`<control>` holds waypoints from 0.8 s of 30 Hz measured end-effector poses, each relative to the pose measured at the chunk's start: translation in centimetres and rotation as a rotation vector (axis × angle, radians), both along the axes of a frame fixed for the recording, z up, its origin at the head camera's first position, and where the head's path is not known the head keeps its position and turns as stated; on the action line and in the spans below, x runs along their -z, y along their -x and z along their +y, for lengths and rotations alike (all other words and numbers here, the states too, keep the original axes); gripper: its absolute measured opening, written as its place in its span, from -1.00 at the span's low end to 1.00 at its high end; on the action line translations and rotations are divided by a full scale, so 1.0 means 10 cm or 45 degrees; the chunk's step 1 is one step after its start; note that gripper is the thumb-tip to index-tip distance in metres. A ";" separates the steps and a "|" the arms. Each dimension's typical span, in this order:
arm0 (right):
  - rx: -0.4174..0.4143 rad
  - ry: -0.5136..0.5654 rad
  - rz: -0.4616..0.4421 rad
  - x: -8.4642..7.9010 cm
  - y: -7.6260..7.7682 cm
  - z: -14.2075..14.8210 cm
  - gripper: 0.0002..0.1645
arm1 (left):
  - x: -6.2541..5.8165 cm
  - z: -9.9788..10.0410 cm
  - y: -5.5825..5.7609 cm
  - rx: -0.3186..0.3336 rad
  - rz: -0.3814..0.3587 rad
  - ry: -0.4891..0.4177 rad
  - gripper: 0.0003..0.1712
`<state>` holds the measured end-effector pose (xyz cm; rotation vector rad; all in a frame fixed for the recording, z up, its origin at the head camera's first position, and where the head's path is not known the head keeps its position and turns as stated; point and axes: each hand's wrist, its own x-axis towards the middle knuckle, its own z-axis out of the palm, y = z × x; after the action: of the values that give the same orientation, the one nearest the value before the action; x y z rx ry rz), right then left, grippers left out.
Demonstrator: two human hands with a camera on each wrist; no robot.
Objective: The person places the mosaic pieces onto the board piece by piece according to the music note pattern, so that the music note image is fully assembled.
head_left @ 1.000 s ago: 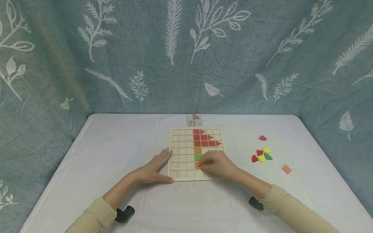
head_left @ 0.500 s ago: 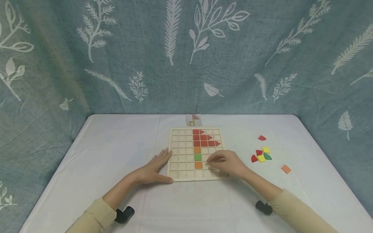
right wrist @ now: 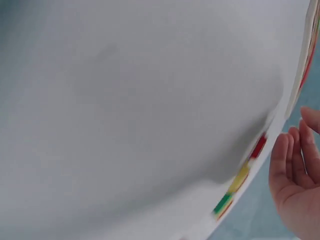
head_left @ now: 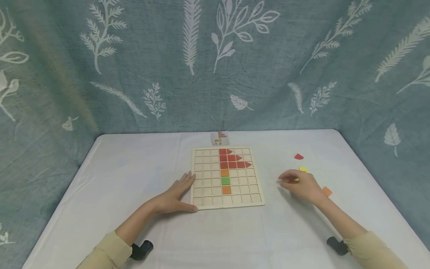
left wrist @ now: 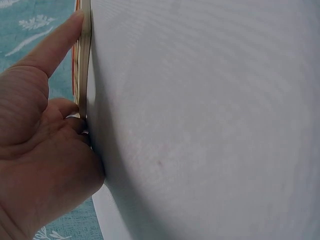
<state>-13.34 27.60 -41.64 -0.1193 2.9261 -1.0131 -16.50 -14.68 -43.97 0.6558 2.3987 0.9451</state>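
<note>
A pale wooden grid board (head_left: 205,192) lies mid-table, with red squares and triangles (head_left: 231,164), orange squares (head_left: 226,190) and a green square (head_left: 225,181) in its cells. Along its left edge rests my left hand (head_left: 174,195), thumb at the near corner and fingers spread; the left wrist view shows its thumb (left wrist: 55,42) against the board's side. Right of the board, my right hand (head_left: 302,185) hovers with loosely bent fingers that hold nothing. It covers most of the loose pieces. The right wrist view shows red (right wrist: 258,146), yellow (right wrist: 239,179) and green (right wrist: 222,202) pieces beside it.
Behind the board lies a small picture card (head_left: 220,138). A red rounded piece (head_left: 298,156) lies beyond my right hand, an orange square (head_left: 327,191) beside its wrist. White cloth (head_left: 134,160) covers the table; a patterned teal curtain (head_left: 134,56) hangs behind.
My right hand has left the orange square in the lower part of the board and moved right to the loose pieces. My left hand stays at the board's edge. The head view has shifted slightly.
</note>
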 end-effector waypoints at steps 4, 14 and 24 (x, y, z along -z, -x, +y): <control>0.071 -0.026 0.040 -0.02 -0.01 0.22 -0.75 | 0.00 -0.01 0.00 -0.006 -0.004 0.003 0.27; 0.152 -0.115 0.029 0.01 0.11 0.41 -0.62 | -0.02 -0.01 -0.03 -0.012 -0.009 -0.002 0.26; 0.145 -0.179 -0.026 0.02 0.24 0.35 -0.67 | -0.02 0.01 -0.03 -0.022 -0.001 0.006 0.27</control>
<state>-15.77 31.15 -41.81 0.0632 3.0031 -0.8119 -16.23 -14.53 -43.77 0.6338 2.4090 0.9464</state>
